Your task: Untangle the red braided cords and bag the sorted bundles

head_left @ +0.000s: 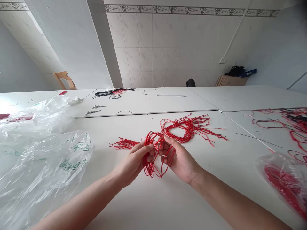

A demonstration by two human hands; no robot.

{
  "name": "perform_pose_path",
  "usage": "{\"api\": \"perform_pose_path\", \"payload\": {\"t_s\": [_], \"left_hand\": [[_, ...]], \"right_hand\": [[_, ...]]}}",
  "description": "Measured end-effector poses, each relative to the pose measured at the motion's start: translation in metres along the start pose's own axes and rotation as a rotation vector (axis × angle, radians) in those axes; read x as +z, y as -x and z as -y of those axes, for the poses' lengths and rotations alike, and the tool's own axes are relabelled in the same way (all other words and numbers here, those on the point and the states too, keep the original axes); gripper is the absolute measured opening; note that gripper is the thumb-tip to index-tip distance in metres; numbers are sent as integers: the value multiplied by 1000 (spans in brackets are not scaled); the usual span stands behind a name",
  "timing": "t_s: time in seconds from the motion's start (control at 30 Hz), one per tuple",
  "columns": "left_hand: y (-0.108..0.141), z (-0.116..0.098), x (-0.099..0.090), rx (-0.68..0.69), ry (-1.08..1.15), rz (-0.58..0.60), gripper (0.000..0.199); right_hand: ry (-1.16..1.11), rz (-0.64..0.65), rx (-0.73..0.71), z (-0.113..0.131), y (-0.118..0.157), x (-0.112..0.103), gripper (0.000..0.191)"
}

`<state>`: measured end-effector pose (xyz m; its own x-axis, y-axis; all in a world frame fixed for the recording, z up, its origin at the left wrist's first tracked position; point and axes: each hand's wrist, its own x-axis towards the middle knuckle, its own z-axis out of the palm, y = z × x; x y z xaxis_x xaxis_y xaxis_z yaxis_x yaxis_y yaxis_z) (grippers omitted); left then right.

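Looped bundle of red cord (149,168), one: held up by the fingers of both hands over the white surface (153,204). Left hand (134,158): fingers closed on the bundle, thumb pressed over the loops. Right hand (184,161): fingers narrowed about a few strands of the same bundle, loops being left to hang below. Pale striped patch (156,148), one: noted between the two sets of fingers, its nature not made out. Fringe of red ends (125,143): spread left of the left fingers; whether it was joined to the bundle could not be told. Coil of red cord (189,130), one: laid just beyond the right fingers, ends fanned rightward. Scissors (93,112), two pairs: placed well beyond the left fingers. Handling, as judged: loops best gathered firmly by the left fingers, and strands parted lightly by the right, lest a tangle be drawn tight.
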<state>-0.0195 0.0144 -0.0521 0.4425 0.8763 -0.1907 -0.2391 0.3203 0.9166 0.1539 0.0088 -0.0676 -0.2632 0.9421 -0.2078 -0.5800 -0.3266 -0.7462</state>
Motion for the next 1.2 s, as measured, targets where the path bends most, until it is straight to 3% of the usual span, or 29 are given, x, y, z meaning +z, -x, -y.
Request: {"api": "perform_pose_path", "payload": {"t_s": [0.37,0.5,0.77,1.0,1.2], "left_hand": [[-3,4,-3,-60,148,-44,16],[-3,5,-5,-33,109,-64,18],[-2,7,-4,-13,-51,62,26],[-4,3,-4,-7,-87,52,27],[-4,6,-4,0,-105,60,28]], "right_hand": [[-33,-49,-25,0,-1,2,28],[-16,-73,-46,-1,-2,2,33],[138,79,-100,-6,-3,0,32],[80,-51,-107,-3,-3,2,35],[144,-17,-96,-4,-3,2,38]]}}
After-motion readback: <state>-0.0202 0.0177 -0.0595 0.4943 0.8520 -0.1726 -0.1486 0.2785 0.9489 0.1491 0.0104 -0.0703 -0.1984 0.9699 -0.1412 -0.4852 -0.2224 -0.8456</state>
